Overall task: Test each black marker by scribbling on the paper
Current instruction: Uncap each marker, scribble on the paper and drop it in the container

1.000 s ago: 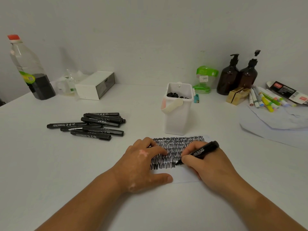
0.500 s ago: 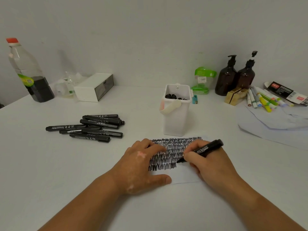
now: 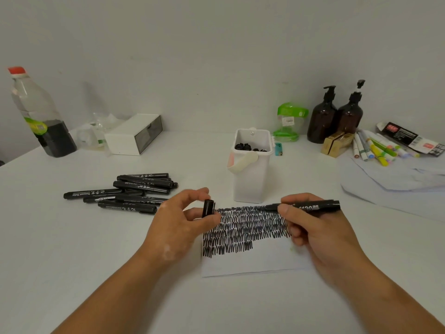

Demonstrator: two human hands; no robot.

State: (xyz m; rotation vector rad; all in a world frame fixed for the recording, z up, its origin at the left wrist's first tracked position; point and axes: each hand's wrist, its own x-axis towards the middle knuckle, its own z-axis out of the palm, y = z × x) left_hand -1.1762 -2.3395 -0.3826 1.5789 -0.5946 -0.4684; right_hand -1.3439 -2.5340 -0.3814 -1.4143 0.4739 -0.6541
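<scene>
While left hand (image 3: 178, 225) pinches cap (image 3: 208, 208), right hand (image 3: 320, 235) grips marker (image 3: 310, 205).
White bin (image 3: 250, 186) just behind paper (image 3: 252, 263); spare markers (image 3: 134, 186) left.

A white tabletop (image 3: 72, 249) fills the lower frame. At the upper left stands a clear plastic bottle (image 3: 36, 112) with a red cap, dark liquid in its lower part. Beside it lie crumpled clear plastic (image 3: 96, 133) and a white drawer box (image 3: 133, 133). Near the centre stands a white bucket (image 3: 250, 182) with a cream handle. Behind it, against the wall, are a green-lidded jar (image 3: 290, 121) and a small teal lighter (image 3: 278, 149). At the upper right stand two brown pump bottles (image 3: 322, 121), touching each other, with a gold box (image 3: 336, 143), coloured pens (image 3: 375, 150), a black packet (image 3: 409, 138) and pale sheets (image 3: 390, 186).
</scene>
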